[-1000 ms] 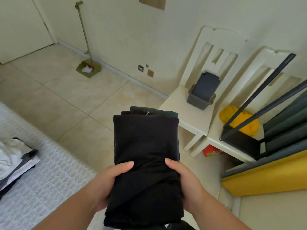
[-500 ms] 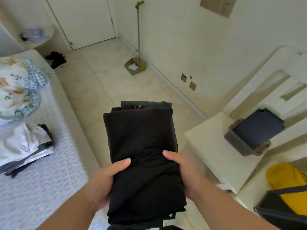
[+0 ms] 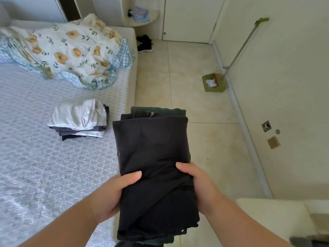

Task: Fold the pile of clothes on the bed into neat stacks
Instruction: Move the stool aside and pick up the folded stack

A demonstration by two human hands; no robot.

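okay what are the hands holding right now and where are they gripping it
Both hands, left hand and right hand, grip a stack of folded dark clothes by its two long sides, near the end closest to the person.

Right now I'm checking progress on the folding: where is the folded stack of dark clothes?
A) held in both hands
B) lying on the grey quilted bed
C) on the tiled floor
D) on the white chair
A: the left hand and right hand grip the folded stack of dark clothes from either side, in the air beside the grey quilted bed.

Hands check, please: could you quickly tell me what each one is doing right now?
Left hand: grips the left side of the folded dark clothes.
Right hand: grips the right side of the same bundle.
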